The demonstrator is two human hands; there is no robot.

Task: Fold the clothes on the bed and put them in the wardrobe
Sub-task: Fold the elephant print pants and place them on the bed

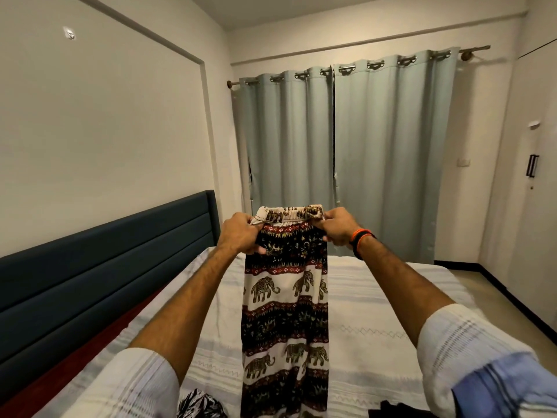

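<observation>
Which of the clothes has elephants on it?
The trousers held up by both hands; the black-and-white cloth and the dark cloth on the bed show none.

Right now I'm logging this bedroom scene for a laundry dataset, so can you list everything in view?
elephant-print trousers: one, white, black and dark red, held up by the waistband, hanging over the bed
bed cover: one, white with pale stripes, across the bed
headboard: one, dark blue, along the left wall
curtains: two, pale grey-green, drawn on the far wall
black-and-white garment: one, on the bed at the bottom edge
dark garment: one, black, bottom right on the bed
wristband: orange and black, on the right wrist
left hand: grips the waistband's left end
right hand: grips the waistband's right end
</observation>
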